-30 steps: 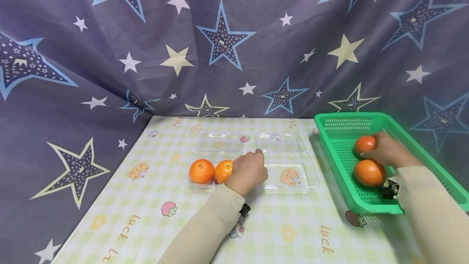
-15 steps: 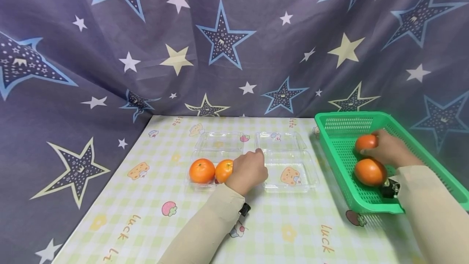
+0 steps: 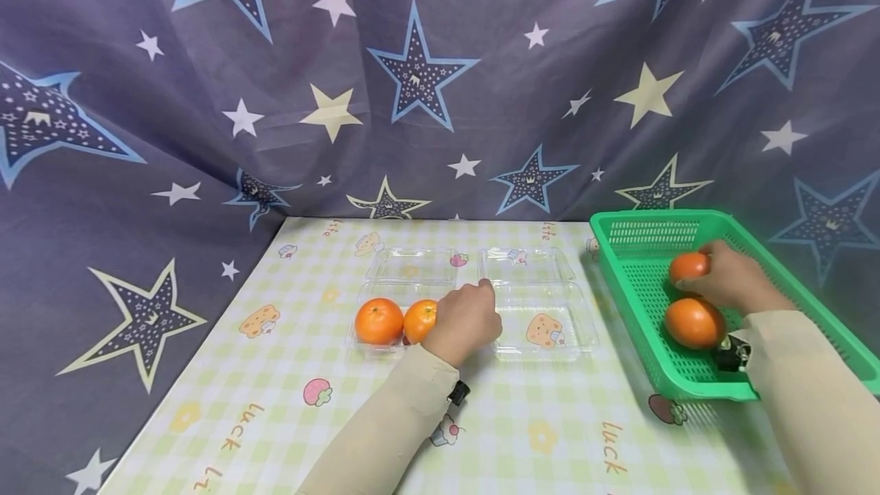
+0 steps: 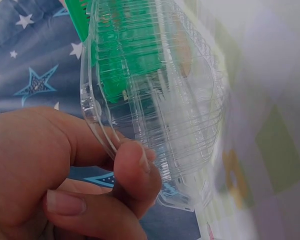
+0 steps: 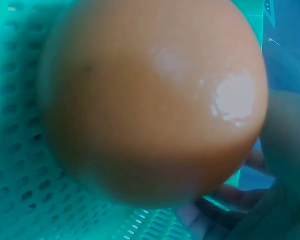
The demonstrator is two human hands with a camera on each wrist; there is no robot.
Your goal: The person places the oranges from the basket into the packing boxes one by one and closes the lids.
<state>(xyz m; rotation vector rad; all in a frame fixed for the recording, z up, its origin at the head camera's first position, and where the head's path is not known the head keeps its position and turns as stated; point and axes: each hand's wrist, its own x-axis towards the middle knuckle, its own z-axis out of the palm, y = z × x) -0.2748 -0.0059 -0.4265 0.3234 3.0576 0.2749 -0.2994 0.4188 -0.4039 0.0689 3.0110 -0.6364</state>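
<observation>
The left hand (image 3: 467, 319) is closed on the rim of a clear plastic clamshell container (image 3: 406, 304), the edge being pinched between thumb and curled fingers (image 4: 137, 167), as the left wrist view shows. Two round orange fruits (image 3: 379, 321) are seated side by side in this container, the nearer one touching the hand. The right hand (image 3: 732, 281) is wrapped around a smooth orange-red fruit (image 3: 689, 266) inside a green perforated plastic basket (image 3: 632, 250); the right wrist view is filled by that fruit against the basket mesh. A second orange-red fruit (image 3: 694, 322) lies in the basket just beside the held one. A second clear plastic clamshell container (image 3: 543, 304) stands open between the first container and the basket and holds no fruit. Everything rests on a bench covered by a green-and-white checked cloth (image 3: 289, 373). As a judgement: one container is loaded with two fruits; the held fruit has not left the basket, and the second container remains to be filled.
</observation>
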